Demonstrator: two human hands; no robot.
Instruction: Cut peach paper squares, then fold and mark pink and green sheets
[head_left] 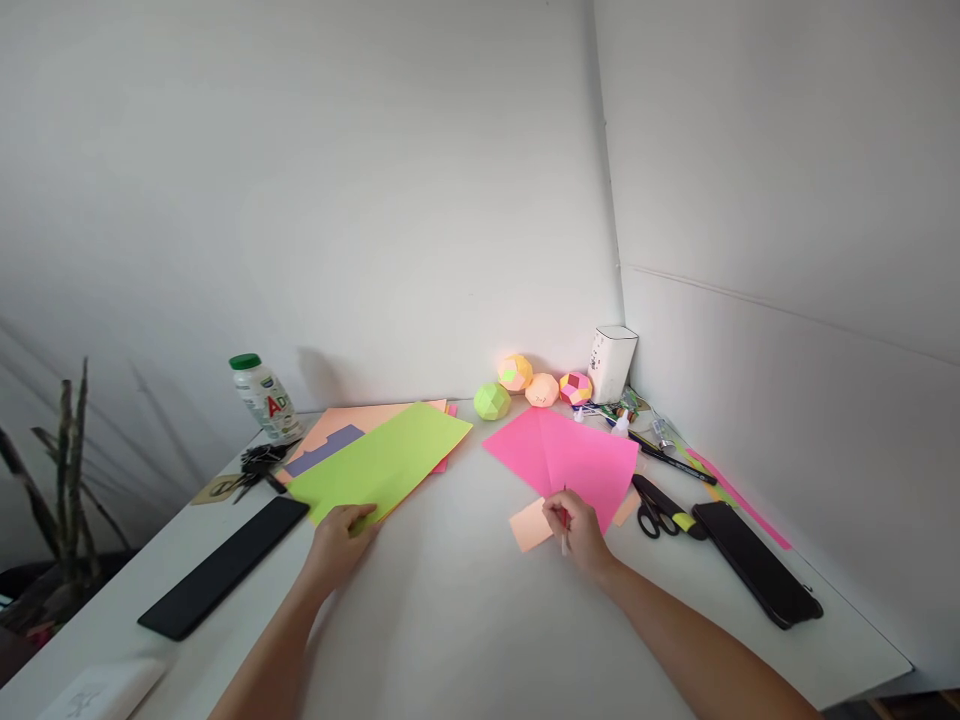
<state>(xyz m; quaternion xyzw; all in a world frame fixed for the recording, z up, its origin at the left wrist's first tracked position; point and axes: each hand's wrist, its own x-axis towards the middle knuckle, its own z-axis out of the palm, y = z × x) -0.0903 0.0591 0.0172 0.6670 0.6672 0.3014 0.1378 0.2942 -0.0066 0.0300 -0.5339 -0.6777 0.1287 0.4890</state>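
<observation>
My left hand (341, 540) grasped the near edge of the green sheet (382, 455), thumb on top. The sheet lay left of centre toward the tabletop's far edge, slanting across other coloured papers; its right corner overhung them. My right hand (574, 530) was closed around a slim tool (565, 545), mostly hidden by my fingers, at the near edge of the pink sheet (577, 450), whose far corner pointed at the paper balls (492, 402) along the tabletop's far edge. A peach card (529, 525) lay just beside that hand, on its left.

Between my hands, a broad white stretch of tabletop (450, 600) gave me room, running from the gap between the sheets toward the near side. My left side was tighter: the black case (225, 570) lay along the tabletop's left edge, its far end near the green sheet. On my right, the scissors (656, 520) and a black pouch (757, 565) took up space toward the tabletop's right edge, while a white box (613, 362) stood in the far right corner.
</observation>
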